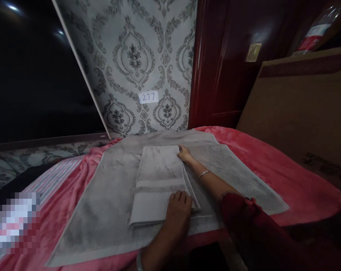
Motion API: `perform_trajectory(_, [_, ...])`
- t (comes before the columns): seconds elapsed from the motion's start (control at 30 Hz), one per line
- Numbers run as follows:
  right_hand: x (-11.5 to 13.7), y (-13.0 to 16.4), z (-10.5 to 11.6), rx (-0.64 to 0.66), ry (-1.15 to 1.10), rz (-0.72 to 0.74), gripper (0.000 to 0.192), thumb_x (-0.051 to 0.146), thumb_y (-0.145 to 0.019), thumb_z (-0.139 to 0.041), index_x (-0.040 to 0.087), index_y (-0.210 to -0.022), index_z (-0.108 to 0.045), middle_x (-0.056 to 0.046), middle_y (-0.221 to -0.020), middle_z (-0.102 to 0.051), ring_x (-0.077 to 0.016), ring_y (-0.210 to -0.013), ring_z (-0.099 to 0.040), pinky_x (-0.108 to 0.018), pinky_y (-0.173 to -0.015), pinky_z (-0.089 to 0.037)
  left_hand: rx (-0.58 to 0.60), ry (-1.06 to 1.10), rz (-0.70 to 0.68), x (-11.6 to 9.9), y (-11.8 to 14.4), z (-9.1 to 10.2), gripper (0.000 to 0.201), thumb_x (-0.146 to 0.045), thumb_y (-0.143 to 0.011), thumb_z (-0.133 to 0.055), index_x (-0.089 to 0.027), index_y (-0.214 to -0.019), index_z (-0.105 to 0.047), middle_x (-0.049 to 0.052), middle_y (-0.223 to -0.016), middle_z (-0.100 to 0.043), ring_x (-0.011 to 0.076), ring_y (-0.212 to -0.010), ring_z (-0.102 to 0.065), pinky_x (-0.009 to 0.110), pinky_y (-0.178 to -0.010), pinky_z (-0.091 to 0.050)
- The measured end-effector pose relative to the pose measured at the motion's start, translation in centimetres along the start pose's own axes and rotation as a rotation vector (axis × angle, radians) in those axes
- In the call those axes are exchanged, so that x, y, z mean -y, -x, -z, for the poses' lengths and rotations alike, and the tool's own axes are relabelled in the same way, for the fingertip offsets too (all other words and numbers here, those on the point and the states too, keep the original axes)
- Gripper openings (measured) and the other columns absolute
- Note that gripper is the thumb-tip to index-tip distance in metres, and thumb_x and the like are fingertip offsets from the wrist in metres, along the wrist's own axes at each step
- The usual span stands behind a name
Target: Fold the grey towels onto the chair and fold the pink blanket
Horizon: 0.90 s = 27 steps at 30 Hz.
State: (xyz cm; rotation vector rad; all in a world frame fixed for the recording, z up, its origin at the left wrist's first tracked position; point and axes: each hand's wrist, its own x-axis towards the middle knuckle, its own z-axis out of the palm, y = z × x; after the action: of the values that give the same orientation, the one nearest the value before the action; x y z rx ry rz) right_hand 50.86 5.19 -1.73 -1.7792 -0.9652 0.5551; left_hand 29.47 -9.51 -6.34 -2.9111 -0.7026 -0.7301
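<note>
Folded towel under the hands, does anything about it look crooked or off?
The folded grey towel lies slightly askew on the larger spread towel. Its right-hand layers fan apart beside the left hand, while the right hand rests on its far corner. No stains or tears.

Your folded towel (159, 184) lies on the large spread towel (108, 210), which covers the blanket (286, 165) on the bed. Your left hand (178, 210) rests flat on the folded towel's near right corner; your right hand (185, 153) touches its far right corner. Behind the bed stands the wallpapered wall (136, 56), a paper label (148, 97) stuck on it. A cardboard box (300, 109) sits to your right.
</note>
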Motion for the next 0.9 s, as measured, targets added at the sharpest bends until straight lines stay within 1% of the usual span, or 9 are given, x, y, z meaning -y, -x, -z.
perform_trajectory(0.07, [-1.0, 0.0, 0.1, 0.002, 0.024, -0.013, 0.066, 0.003, -0.069, -0.060, 0.015, -0.135, -0.059, -0.004, -0.104, -0.072, -0.0172, -0.093, -0.067, -0.025, -0.084, -0.053, 0.018, -0.025, -0.016, -0.2, 0.3, -0.7, 0.024, -0.001, -0.082, -0.055, -0.018, -0.097, -0.064, 0.013, -0.113, -0.069, 0.0255, -0.101, -0.064, 0.042, -0.086, -0.052])
perform_trajectory(0.17, [-2.0, -0.1, 0.1, 0.004, 0.050, -0.009, 0.061, 0.011, -0.077, -0.062, 0.014, -0.138, -0.057, -0.006, -0.107, -0.072, -0.0178, -0.093, -0.068, -0.027, -0.085, -0.053, -0.081, -0.032, -0.069, -0.1, 0.9, -1.2, 0.022, -0.004, -0.083, -0.057, -0.017, -0.099, -0.065, 0.013, -0.118, -0.069, 0.0262, -0.107, -0.062, 0.041, -0.092, -0.050])
perform_trajectory(0.27, [-2.4, -0.2, -0.2, -0.008, 0.075, 0.015, 0.061, 0.018, -0.082, -0.064, 0.015, -0.142, -0.054, -0.009, -0.116, -0.071, -0.0196, -0.103, -0.066, -0.031, -0.093, -0.051, -0.164, -0.012, -0.110, 0.2, 1.3, -1.4, 0.024, -0.005, -0.084, -0.057, -0.017, -0.103, -0.066, 0.013, -0.117, -0.071, 0.0266, -0.110, -0.061, 0.041, -0.094, -0.048])
perform_trajectory(0.37, [-2.3, -0.8, -0.4, -0.028, 0.103, 0.025, 0.063, 0.018, -0.081, -0.069, 0.017, -0.142, -0.054, -0.010, -0.126, -0.067, -0.0207, -0.113, -0.063, -0.031, -0.099, -0.048, -0.147, 0.012, -0.104, 0.2, 1.6, -1.3, 0.027, -0.004, -0.084, -0.055, -0.017, -0.105, -0.066, 0.013, -0.118, -0.071, 0.0265, -0.113, -0.061, 0.041, -0.096, -0.047])
perform_trajectory(0.47, [-2.2, -1.7, -0.4, -0.054, 0.140, -0.012, 0.062, 0.019, -0.079, -0.071, 0.016, -0.139, -0.054, -0.011, -0.124, -0.068, -0.0205, -0.111, -0.064, -0.030, -0.096, -0.049, -0.118, 0.015, -0.092, 0.1, 1.6, -1.0, 0.028, -0.005, -0.085, -0.055, -0.018, -0.108, -0.066, 0.013, -0.122, -0.070, 0.0269, -0.115, -0.060, 0.042, -0.097, -0.047])
perform_trajectory(0.57, [-2.3, -2.7, -0.2, -0.083, 0.181, -0.057, 0.043, 0.024, -0.081, -0.070, 0.015, -0.123, -0.064, -0.009, -0.113, -0.070, -0.0186, -0.101, -0.065, -0.027, -0.088, -0.049, -0.123, 0.006, -0.083, -0.1, 1.5, -0.5, 0.029, -0.006, -0.085, -0.055, -0.019, -0.109, -0.065, 0.012, -0.122, -0.069, 0.0275, -0.113, -0.059, 0.042, -0.095, -0.048])
perform_trajectory(0.67, [-2.4, -3.4, -0.2, -0.070, 0.210, -0.069, 0.020, 0.032, -0.085, -0.067, 0.015, -0.094, -0.070, -0.004, -0.086, -0.070, -0.0156, -0.080, -0.065, -0.023, -0.073, -0.048, -0.090, 0.015, -0.048, -0.3, 1.3, 0.1, 0.025, -0.006, -0.084, -0.056, -0.018, -0.104, -0.065, 0.011, -0.111, -0.069, 0.0266, -0.100, -0.058, 0.041, -0.086, -0.049])
perform_trajectory(0.77, [-2.3, -3.9, -0.3, -0.054, 0.230, -0.051, 0.025, 0.037, -0.084, -0.067, 0.016, -0.071, -0.066, 0.000, -0.064, -0.061, -0.0130, -0.064, -0.058, -0.022, -0.063, -0.042, -0.085, 0.027, -0.044, -0.5, 1.1, 0.3, 0.021, -0.005, -0.083, -0.057, -0.018, -0.099, -0.064, 0.009, -0.100, -0.065, 0.0242, -0.091, -0.055, 0.039, -0.078, -0.049])
perform_trajectory(0.9, [-2.3, -4.7, -0.6, -0.105, 0.240, 0.003, 0.023, 0.033, -0.080, -0.069, 0.017, -0.064, -0.064, 0.003, -0.059, -0.056, -0.0120, -0.063, -0.054, -0.021, -0.061, -0.038, -0.159, -0.006, -0.130, -0.4, 1.1, -0.2, 0.020, -0.004, -0.085, -0.058, -0.015, -0.101, -0.063, 0.008, -0.096, -0.062, 0.0229, -0.090, -0.053, 0.037, -0.078, -0.048])
